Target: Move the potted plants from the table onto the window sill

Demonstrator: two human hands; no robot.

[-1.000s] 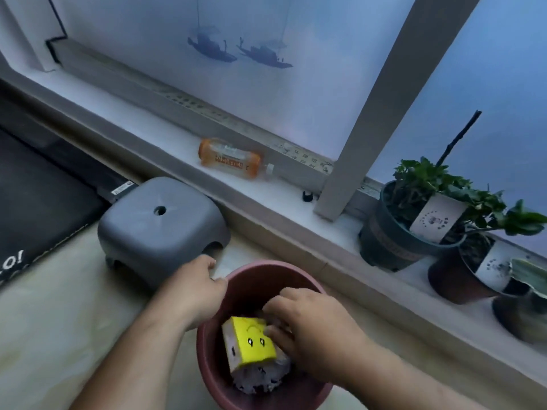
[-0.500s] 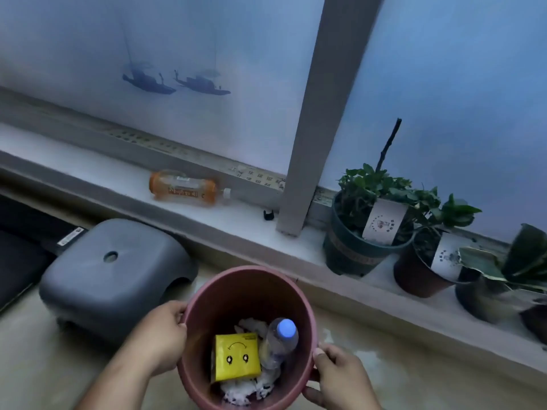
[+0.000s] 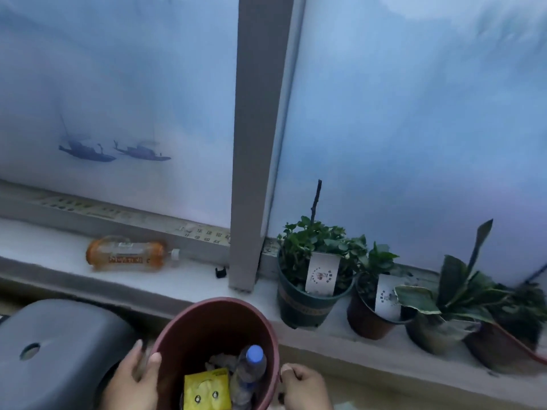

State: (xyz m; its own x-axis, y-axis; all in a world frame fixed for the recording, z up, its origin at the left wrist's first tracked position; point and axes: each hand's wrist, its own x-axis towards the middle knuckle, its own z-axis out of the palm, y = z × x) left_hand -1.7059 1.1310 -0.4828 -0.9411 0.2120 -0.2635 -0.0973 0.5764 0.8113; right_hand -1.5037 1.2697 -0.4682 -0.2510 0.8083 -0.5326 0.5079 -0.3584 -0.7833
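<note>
L hand [image 3: 133, 380] thumb hooks over the left rim of the maroon pot [image 3: 216, 327], fingers outside; R hand [image 3: 305, 386] curls loosely at its right wall, contact unclear. Inside: yellow box [image 3: 207, 392] & capped bottle [image 3: 248, 371]. Four plants [image 3: 313, 273] line the sill's [image 3: 192, 279] right end; orange bottle [image 3: 127, 255] lies left of the post.

bare sill [image 3: 195, 279] straight ahead of the grip, orange bottle [image 3: 127, 255] lying off left, potted plants [image 3: 313, 279] crowding the right

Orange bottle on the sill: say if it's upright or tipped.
Tipped. The orange bottle lies on its side along the window sill, cap pointing right.
</note>
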